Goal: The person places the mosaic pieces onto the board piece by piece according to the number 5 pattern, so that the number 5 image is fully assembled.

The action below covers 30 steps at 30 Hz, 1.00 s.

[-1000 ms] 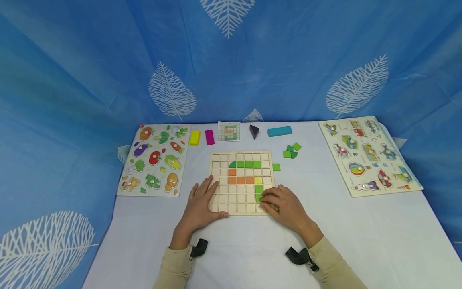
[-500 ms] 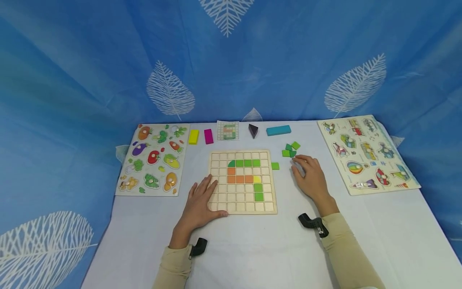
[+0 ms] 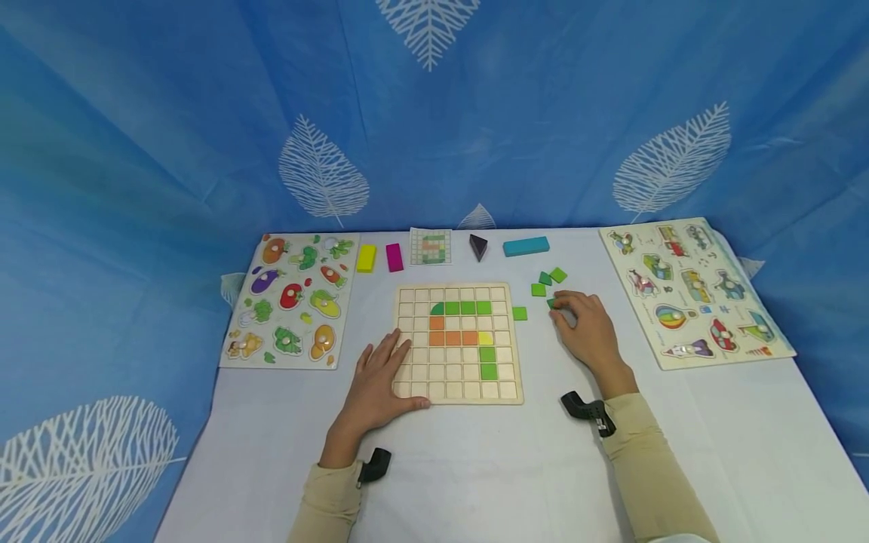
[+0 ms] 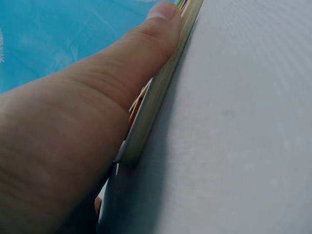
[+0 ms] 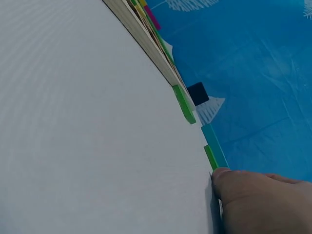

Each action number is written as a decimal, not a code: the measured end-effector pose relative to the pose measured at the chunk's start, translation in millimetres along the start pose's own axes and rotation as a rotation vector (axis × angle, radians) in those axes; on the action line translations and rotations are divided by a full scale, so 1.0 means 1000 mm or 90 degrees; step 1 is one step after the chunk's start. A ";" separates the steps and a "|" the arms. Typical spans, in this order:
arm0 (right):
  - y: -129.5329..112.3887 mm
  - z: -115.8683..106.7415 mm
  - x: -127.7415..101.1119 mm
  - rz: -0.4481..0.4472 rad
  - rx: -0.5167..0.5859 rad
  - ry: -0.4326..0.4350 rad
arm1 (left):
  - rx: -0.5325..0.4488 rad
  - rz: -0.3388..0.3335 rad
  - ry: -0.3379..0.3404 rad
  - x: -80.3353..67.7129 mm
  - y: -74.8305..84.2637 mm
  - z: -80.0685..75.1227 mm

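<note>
A wooden grid board (image 3: 444, 391) lies in the middle of the table, with green, orange and yellow tiles set in some squares. My left hand (image 3: 376, 385) rests spread on its left front corner; in the left wrist view the thumb (image 4: 141, 46) lies along the board's edge (image 4: 156, 97). To the right of the board, my right hand (image 3: 585, 332) pinches a dark green rounded tile (image 3: 551, 303) between thumb and fingertips, mostly covered by them. Just beyond lie a light green square tile (image 3: 538, 289), a dark green tile (image 3: 545, 279) and another green square (image 3: 558, 274).
One green square tile (image 3: 519, 314) sits by the board's right edge. Along the back are a yellow block (image 3: 366, 259), a magenta block (image 3: 394, 257), a pattern card (image 3: 431, 247), a dark triangular block (image 3: 478, 246) and a blue block (image 3: 526, 246). Picture puzzles (image 3: 234, 320) (image 3: 668, 354) flank both sides.
My right hand has left the board's lower right squares, moved right to the loose tiles, and drawn the dark green rounded tile a little toward me. My left hand has stayed put.
</note>
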State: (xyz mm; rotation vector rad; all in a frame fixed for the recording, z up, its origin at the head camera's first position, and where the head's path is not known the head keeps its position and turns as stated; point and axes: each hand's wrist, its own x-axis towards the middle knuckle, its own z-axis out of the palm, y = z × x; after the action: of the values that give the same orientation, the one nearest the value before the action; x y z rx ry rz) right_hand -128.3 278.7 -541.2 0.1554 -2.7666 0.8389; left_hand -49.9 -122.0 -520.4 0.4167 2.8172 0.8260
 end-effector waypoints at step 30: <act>-0.071 0.015 -0.074 -0.264 0.107 -0.048 | -0.001 0.002 0.007 0.000 -0.001 0.001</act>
State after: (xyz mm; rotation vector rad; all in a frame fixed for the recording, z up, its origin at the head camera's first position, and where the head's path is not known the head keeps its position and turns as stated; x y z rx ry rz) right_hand -47.5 214.4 -535.0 0.7740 -2.5839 0.9592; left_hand -49.8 -122.0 -521.5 0.4175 2.8264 0.8324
